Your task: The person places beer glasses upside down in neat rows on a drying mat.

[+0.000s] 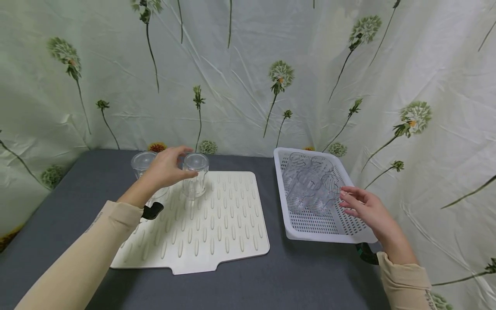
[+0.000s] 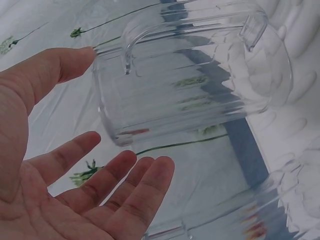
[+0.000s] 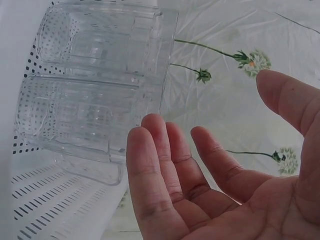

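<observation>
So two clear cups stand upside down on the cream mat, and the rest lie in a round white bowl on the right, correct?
Not quite: the rest lie in a rectangular perforated white basket, not a round bowl, as the head view shows. Two clear cups do stand upside down on the cream mat, by the left hand.

No text, label, brand, number or sign can be read anywhere in these views. Small dark marks run along the beige sleeve of the left arm (image 1: 94, 221) and the sleeve of the right arm (image 1: 428, 296) in the head view, but they are too small and blurred to make out as letters.
</observation>
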Action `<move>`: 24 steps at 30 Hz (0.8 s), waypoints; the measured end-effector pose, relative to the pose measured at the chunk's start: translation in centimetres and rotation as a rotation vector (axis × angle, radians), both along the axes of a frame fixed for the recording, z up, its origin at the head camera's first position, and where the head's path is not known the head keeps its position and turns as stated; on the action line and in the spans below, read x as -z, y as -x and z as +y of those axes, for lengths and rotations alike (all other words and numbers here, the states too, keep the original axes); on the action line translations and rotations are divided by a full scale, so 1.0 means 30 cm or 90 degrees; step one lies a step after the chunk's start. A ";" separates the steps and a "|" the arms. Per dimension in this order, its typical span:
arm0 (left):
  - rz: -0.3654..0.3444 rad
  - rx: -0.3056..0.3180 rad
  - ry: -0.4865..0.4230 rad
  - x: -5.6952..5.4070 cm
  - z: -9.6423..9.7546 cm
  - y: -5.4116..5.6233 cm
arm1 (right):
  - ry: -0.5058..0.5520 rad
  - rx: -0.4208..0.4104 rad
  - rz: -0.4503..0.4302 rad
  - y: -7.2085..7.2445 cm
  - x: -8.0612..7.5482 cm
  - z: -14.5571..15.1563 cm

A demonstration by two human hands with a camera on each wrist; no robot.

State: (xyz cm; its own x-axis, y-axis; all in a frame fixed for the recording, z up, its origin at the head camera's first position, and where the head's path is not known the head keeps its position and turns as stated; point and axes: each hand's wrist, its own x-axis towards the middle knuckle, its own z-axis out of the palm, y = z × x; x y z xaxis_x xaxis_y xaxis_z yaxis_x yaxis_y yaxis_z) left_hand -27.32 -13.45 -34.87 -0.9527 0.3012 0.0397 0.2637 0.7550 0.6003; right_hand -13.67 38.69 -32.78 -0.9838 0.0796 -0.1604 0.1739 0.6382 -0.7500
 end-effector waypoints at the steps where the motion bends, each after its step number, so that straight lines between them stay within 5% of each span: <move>1: 0.004 0.001 0.005 -0.003 -0.002 -0.004 | -0.004 0.001 0.001 0.000 0.000 0.001; 24: 0.083 0.000 0.006 -0.033 -0.046 -0.108 | -0.060 0.030 -0.005 0.031 -0.003 0.037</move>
State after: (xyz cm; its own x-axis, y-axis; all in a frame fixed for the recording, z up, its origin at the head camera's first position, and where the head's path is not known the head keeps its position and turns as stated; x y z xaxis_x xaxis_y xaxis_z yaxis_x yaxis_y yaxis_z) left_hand -24.06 -14.84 -33.87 -0.9395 0.3023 0.1610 0.3395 0.7606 0.5533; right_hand -14.59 39.78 -32.69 -0.9772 0.1415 -0.1582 0.2118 0.6971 -0.6850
